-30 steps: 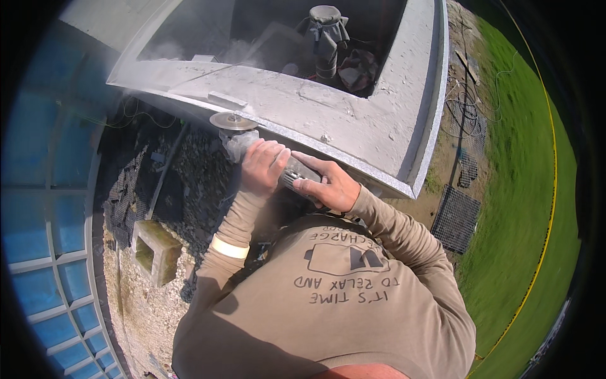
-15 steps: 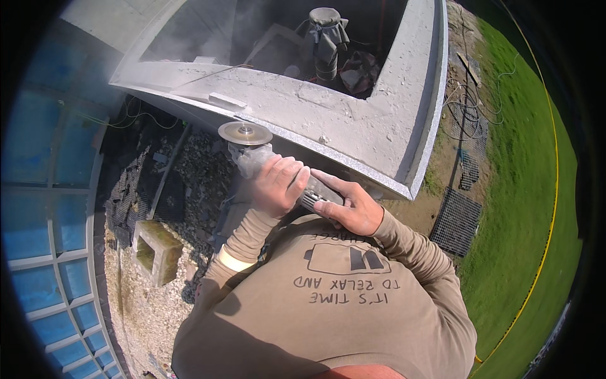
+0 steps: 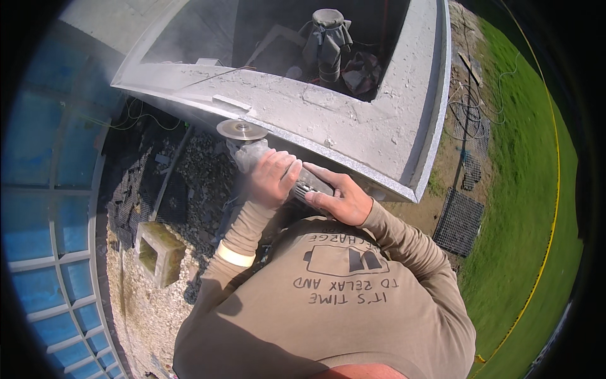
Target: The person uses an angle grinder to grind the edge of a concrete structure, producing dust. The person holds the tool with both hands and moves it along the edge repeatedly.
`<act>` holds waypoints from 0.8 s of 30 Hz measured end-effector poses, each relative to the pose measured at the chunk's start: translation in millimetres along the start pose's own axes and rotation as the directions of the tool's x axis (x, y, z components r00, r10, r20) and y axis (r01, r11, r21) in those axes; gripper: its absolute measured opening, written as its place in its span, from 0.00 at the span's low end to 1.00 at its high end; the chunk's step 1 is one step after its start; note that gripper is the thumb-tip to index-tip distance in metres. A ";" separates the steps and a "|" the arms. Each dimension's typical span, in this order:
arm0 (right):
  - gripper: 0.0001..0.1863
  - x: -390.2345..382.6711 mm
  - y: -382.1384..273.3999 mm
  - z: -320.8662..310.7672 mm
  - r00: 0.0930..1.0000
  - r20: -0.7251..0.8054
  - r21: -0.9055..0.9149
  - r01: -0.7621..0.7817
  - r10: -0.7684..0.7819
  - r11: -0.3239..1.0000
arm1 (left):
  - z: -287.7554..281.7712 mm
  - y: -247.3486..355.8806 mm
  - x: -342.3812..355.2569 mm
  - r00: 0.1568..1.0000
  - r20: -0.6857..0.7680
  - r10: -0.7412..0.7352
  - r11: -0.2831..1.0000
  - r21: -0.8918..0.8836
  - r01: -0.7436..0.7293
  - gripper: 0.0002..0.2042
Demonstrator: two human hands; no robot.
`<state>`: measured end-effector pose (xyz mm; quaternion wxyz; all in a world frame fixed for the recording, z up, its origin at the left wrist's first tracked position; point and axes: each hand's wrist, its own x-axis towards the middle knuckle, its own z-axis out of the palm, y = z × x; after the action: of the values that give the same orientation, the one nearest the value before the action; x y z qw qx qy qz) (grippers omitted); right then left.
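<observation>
An angle grinder (image 3: 309, 189) with a metal disc (image 3: 242, 129) and a dusty, clear wrapped cover (image 3: 251, 155) near its head is held in both hands. My left hand (image 3: 271, 180) is closed round its forward part, just behind the disc. My right hand (image 3: 344, 201) grips the rear of the dark body. The disc is at the front edge (image 3: 344, 160) of a pale concrete rim (image 3: 398, 132); whether they touch I cannot tell. A small loose strip (image 3: 230, 102) lies on the rim. Pale dust hangs to the upper left.
A wrapped post (image 3: 327, 28) stands inside the rimmed opening. Left are a blue-paned grid (image 3: 38, 221), dark mesh and rubble, and a hollow concrete block (image 3: 170, 252) on gravel. Right are mesh mats (image 3: 459, 221), loose cables (image 3: 480, 114), grass (image 3: 511, 252) and a yellow tape line (image 3: 554, 215).
Compared with a second ago, both hands and the grinder are a little to the right and lower. They dipped furthest half a second ago and have since risen slightly.
</observation>
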<state>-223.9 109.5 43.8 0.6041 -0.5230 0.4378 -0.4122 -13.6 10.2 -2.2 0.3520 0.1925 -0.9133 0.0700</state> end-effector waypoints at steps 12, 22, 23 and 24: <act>0.38 11.4 -4.3 1.7 0.989 0.034 0.037 -0.143 0.142 0.989 | 7.2 -15.6 -1.7 0.999 -0.040 -0.019 1.000 -0.011 0.018 0.14; 0.38 -40.1 -21.3 -8.2 0.993 -0.008 -0.005 -0.119 0.119 0.993 | -9.5 36.6 14.8 1.000 0.004 -0.003 1.000 0.001 0.003 0.13; 0.37 -42.6 -22.8 -8.5 0.993 -0.011 -0.007 -0.119 0.119 0.993 | -10.0 38.7 15.6 1.000 0.005 0.002 1.000 0.002 -0.002 0.13; 0.37 -44.9 -24.3 -8.8 0.993 -0.014 -0.009 -0.119 0.119 0.993 | -10.2 40.1 16.4 1.000 0.004 0.005 1.000 0.000 -0.005 0.13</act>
<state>-245.8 147.2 71.7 0.6218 -0.4963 0.4744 -0.3768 -34.4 44.7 16.7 0.3502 0.1904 -0.9144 0.0703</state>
